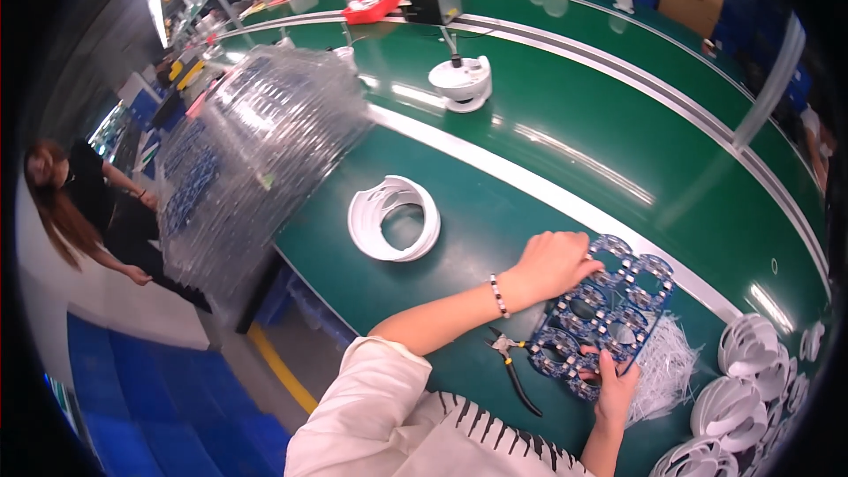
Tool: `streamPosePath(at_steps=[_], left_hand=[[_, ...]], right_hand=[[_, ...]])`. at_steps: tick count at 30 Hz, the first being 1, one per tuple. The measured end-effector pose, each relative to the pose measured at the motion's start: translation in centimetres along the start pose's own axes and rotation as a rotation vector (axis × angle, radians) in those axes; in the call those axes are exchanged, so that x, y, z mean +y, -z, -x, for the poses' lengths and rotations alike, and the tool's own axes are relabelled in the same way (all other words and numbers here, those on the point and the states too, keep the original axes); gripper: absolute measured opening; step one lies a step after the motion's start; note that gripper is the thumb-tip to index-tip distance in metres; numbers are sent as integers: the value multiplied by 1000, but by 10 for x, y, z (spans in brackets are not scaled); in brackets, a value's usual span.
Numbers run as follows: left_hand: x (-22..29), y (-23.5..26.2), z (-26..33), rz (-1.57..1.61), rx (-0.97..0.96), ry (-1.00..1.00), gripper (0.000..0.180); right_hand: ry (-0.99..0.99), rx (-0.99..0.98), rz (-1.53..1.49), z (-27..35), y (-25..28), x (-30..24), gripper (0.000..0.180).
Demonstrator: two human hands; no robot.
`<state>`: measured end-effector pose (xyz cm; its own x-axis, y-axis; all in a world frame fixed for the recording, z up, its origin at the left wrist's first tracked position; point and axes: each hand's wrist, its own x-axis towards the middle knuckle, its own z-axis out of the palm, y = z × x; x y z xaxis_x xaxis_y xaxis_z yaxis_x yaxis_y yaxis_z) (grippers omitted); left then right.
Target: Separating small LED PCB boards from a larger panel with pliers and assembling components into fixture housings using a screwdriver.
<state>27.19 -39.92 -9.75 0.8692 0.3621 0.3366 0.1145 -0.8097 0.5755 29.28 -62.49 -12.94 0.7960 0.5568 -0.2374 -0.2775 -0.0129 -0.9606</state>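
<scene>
gripping blue board (605, 314), both hands (552, 265) curled

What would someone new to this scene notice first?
Most likely the blue panel of ring-shaped circuit boards near the lower right, gripped by the left hand at its upper edge and the right hand at its lower edge, over the green workbench. Next, the tall stack of clear plastic trays leaning at left. A white ring-shaped housing lies alone mid-table, with more white housings piled at far right.
</scene>
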Motion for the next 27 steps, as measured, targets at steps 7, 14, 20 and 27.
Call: streamPosePath(at_steps=[7, 14, 20, 27], left_hand=[[-19, -13, -11, -273, -279, 135, 29], [-40, -30, 3, -49, -122, 102, 23], [-42, -38, -12, 485, -454, 428, 19], [-69, -6, 0, 347, -400, 470, 18]], right_hand=[[-162, -239, 78, -22, 7, 3, 26], [-162, -219, -83, -13, 8, 12, 27], [-184, -221, -145, -14, 16, 14, 26], [-255, -308, -66, -34, -14, 12, 29]])
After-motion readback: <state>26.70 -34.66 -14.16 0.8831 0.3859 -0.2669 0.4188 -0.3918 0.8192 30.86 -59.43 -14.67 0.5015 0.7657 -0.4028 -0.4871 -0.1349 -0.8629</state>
